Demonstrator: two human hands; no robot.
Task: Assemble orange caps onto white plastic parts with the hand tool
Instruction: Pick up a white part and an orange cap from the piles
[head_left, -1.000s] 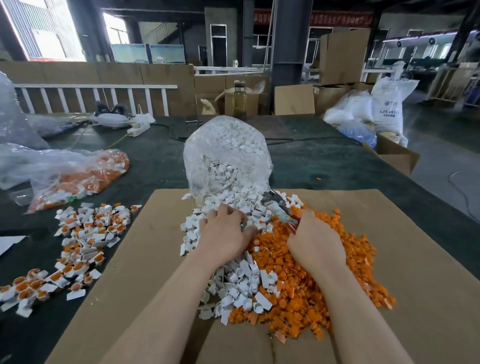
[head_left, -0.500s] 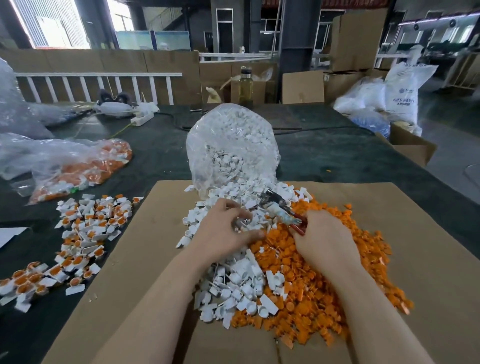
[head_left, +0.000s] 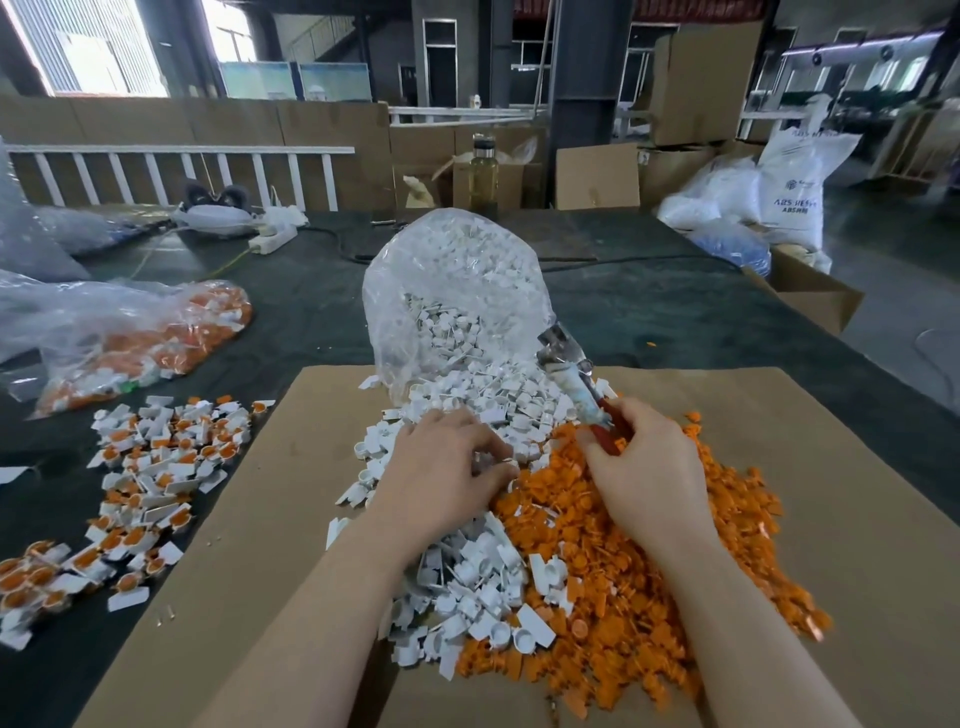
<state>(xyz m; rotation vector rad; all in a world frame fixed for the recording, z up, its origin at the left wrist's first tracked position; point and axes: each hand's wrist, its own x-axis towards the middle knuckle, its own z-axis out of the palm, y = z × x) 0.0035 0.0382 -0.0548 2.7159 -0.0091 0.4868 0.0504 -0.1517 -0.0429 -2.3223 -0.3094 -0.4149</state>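
Starting nearest: white plastic parts (head_left: 467, 597) heaped on left half of cardboard sheet (head_left: 857, 519), orange caps (head_left: 649, 597) heaped on right half, the two piles touching along a seam running away from the body.

Left hand (head_left: 441, 467) palm-down on white pile at that seam, fingers curled into the parts; whether one part is pinched cannot be told. Right hand (head_left: 644, 467) just beside it over the orange pile, fingers wrapped round red handles of hand tool (head_left: 569, 387).

Tool long axis slanted from right hand up and leftward, away from the body; metal head at far end, above far edge of white pile and touching clear bag (head_left: 452, 301) of white parts. Head pointing away from both hands, so nearer to the left hand's side than to the caps.

Judgement: next move calls for bringing a white part from left hand to tool head.

Further left, on dark table (head_left: 675, 312): finished pieces (head_left: 140, 467), white with orange insets.
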